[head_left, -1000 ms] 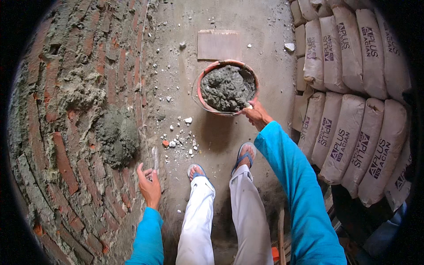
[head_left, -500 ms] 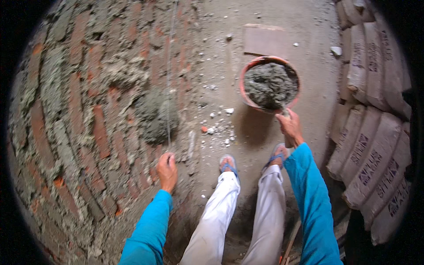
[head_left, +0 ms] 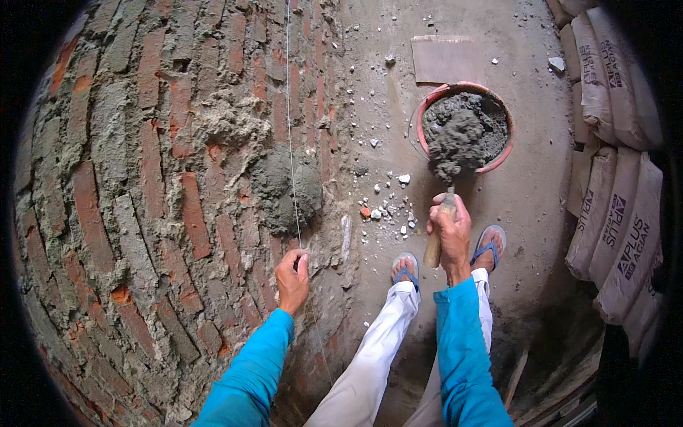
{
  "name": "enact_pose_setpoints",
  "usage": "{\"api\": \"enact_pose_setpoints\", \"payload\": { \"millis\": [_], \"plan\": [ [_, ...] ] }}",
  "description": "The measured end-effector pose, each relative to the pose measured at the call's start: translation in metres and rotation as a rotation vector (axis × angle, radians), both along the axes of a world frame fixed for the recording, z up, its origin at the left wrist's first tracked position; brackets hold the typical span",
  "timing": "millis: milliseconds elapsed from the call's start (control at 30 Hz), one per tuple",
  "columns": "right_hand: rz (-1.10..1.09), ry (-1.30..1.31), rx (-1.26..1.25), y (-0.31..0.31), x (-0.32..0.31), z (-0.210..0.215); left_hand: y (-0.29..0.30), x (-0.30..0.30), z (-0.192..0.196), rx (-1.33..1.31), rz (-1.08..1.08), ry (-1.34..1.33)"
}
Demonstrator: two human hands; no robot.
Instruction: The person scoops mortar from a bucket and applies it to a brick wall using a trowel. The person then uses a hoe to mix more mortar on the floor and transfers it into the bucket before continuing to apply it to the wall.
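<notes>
Right hand (head_left: 449,231) closed around a trowel's wooden handle (head_left: 434,245), blade loaded with a grey lump of mortar (head_left: 449,146) and raised just over the near rim of the red pan (head_left: 498,153). Pan on the concrete floor (head_left: 541,199), more mortar inside, flat board (head_left: 445,58) just beyond it. Left hand (head_left: 293,279) pressed against the brick wall (head_left: 142,178), fingers pinching a thin string (head_left: 292,142) stretched up along the bricks. Fresh grey patch (head_left: 284,186) stuck on the wall just above that hand, string crossing it. Stacked sacks (head_left: 619,206) along the right edge. Rubble chips (head_left: 388,210) scattered between wall and pan, just ahead of sandalled feet (head_left: 407,269).
</notes>
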State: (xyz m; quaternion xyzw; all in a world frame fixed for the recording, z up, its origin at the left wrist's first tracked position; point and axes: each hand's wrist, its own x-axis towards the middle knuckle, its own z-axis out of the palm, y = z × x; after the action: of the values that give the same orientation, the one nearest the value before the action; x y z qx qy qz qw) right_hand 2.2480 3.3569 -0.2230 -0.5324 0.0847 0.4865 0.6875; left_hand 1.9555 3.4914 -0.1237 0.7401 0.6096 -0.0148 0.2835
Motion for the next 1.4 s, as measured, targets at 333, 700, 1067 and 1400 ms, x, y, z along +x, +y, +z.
{"api": "enact_pose_setpoints", "payload": {
  "millis": [333, 700, 1067, 1400],
  "plan": [
    [-0.231, -0.796, -0.587, 0.157, -0.116, 0.009, 0.001, 0.001, 0.011, 0.024, -0.005, -0.09],
    [0.471, -0.538, -0.497, -0.028, -0.097, 0.034, -0.003, 0.003, -0.008, -0.017, 0.06, 0.014],
    [0.947, -1.329, -0.915, -0.007, 0.22, -0.049, -0.018, 0.004, -0.091, -0.113, 0.085, -0.015],
    [1.454, -1.003, -0.695, 0.051, 0.248, -0.114, -0.045, -0.01, -0.072, -0.194, 0.229, 0.096]
  ]
}}
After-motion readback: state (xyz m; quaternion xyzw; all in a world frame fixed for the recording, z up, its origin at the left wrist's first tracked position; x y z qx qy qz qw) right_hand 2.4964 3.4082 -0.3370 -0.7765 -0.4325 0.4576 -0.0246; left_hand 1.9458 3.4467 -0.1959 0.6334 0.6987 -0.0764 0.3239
